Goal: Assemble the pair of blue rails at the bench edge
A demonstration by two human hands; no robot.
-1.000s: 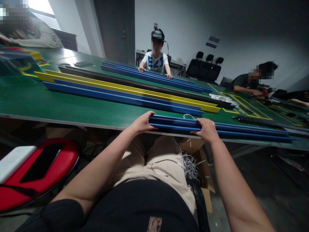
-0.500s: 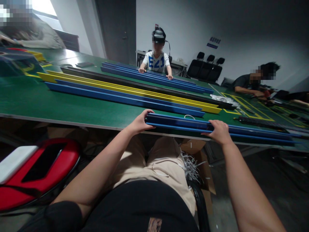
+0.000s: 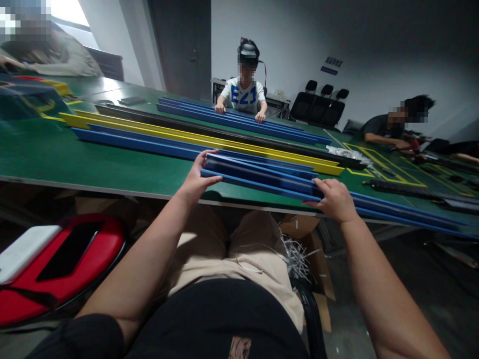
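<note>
A long blue channel [image 3: 258, 174] with raised edges runs along the near side of the table, its left end lifted off the surface. At that end my left hand [image 3: 198, 177] is closed, thumb below and fingers over the far edge. Farther along, my right hand [image 3: 335, 199] clasps the same channel across its width. Just beyond lies another blue channel [image 3: 142, 145], partly hidden behind the raised end. Past it are a yellow channel [image 3: 112, 125] and a black channel [image 3: 168, 121], lying roughly parallel.
A person across the green table [image 3: 45, 154] rests both hands on more blue channels [image 3: 239, 119]. Clear plastic wrap [image 3: 342, 152] lies right of the channels. Below left stands a red stool [image 3: 97, 249]; a cardboard box of paper shreds [image 3: 299, 257] sits under the table.
The left end of the held blue channel has risen and moved left and away from me with my left hand. My right hand has shifted slightly left, still gripping it.
</note>
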